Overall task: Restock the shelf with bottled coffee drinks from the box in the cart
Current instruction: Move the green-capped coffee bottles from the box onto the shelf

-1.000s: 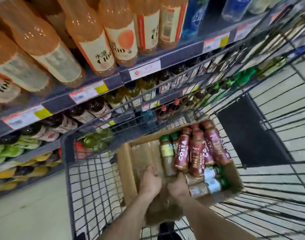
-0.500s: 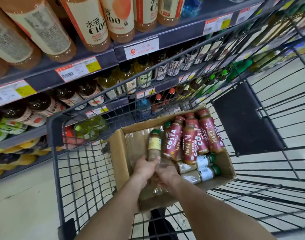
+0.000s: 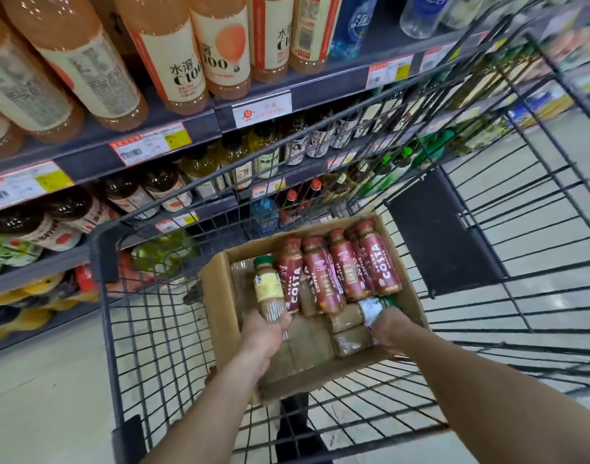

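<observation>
Cardboard box (image 3: 216, 296) in the black wire cart (image 3: 103, 262): left hand (image 3: 263, 334) still gripped the yellow-labelled plastic bottle (image 3: 269, 291), right hand (image 3: 392, 329) had slid to 3 o'clock, grabbing a white-labelled bottle (image 3: 367, 309). Grey shelves (image 3: 203, 127) at 11 o'clock.

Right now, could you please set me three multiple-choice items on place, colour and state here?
1. Where does the brown cardboard box sit? A on a counter; B in the black wire cart; C on a pallet.
2. What colour is the cap of the yellow-labelled coffee bottle in the left hand? A red; B green; C blue.
3. What is the right hand doing? A hanging idle; B gripping the cart rim; C gripping a white-labelled bottle lying in the box.
Answers: B, cart wires surround the box; B, the cap shows green; C, fingers curl round that bottle.
</observation>
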Motion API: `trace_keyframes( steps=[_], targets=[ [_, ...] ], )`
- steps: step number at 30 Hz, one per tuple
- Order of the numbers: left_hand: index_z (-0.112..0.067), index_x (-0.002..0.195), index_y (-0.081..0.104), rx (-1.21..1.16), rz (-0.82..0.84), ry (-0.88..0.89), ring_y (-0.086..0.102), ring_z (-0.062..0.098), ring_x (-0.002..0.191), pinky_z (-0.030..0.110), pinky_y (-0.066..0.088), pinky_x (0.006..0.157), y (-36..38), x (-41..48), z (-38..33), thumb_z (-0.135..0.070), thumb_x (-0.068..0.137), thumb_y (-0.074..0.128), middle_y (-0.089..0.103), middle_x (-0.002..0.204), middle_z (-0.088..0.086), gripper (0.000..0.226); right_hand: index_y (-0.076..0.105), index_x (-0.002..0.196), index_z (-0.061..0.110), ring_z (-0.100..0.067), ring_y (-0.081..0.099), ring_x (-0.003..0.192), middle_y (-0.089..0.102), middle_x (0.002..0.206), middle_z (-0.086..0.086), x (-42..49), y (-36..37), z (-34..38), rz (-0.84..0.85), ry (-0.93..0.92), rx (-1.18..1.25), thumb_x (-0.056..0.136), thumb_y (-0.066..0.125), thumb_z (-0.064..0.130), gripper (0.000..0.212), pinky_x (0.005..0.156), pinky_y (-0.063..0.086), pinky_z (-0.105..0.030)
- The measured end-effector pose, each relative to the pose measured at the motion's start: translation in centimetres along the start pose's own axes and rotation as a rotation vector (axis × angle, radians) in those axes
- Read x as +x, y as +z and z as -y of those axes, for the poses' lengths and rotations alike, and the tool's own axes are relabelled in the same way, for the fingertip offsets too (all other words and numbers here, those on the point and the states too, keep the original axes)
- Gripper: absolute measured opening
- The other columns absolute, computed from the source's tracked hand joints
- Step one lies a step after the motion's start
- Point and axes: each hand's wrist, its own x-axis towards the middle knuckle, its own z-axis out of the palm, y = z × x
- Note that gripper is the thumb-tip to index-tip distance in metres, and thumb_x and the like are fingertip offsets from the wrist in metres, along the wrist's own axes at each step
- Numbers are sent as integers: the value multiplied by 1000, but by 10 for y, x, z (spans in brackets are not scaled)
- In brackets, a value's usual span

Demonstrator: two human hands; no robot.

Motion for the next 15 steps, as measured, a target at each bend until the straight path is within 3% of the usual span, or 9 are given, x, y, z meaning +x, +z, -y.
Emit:
trace_keyframes(
  steps=[3, 5, 7, 10, 12, 15],
  targets=[
    [-21, 127, 55, -38, 2, 17, 61, 15, 92, 39, 45, 90, 0, -6, 4, -26, 89, 74, 65, 103, -3, 43, 60, 127, -6, -35, 64, 111, 62, 129, -24, 23, -20, -14, -128, 56, 48, 96, 56, 9, 35, 87, 53, -36],
    [-23, 125, 53, -40, 7, 26, 60, 19, 100, 39, 43, 95, -1, -11, 5, -26, 89, 74, 63, 101, -5, 42, 55, 132, -7, -27, 66, 83, 60, 132, -26, 33, -21, -18, -99, 56, 112, 96, 54, 2, 37, 66, 57, -34],
    [-20, 126, 53, -24, 13, 41, 61, 21, 107, 42, 44, 102, -2, -16, 7, -28, 89, 74, 65, 107, -2, 43, 52, 134, -7, -17, 58, 67, 59, 132, -26, 38, -21, -17, -68, 19, -8, 95, 53, -2, 40, 52, 51, -26],
    [-19, 138, 50, -15, 42, 76, 63, 22, 112, 49, 45, 105, -5, -24, 4, -28, 90, 72, 66, 122, 0, 54, 56, 131, -6, -12, 54, 63, 61, 129, -24, 42, -18, -15, 16, -19, -243, 92, 55, -1, 39, 44, 43, -17],
    [-20, 142, 47, -3, 44, 95, 61, 23, 116, 50, 43, 107, -8, -27, 2, -29, 90, 71, 65, 127, 0, 58, 59, 130, 1, -17, 61, 78, 64, 125, -19, 42, -16, -15, -1, -65, -391, 93, 58, 8, 37, 57, 48, -16],
    [-23, 145, 43, 19, 49, 117, 59, 19, 118, 51, 40, 110, -15, -33, 0, -30, 90, 71, 62, 130, -4, 62, 52, 136, 18, -20, 62, 104, 65, 123, -7, 42, -20, -20, -43, -94, -537, 96, 57, 27, 41, 94, 52, -32]
  ],
)
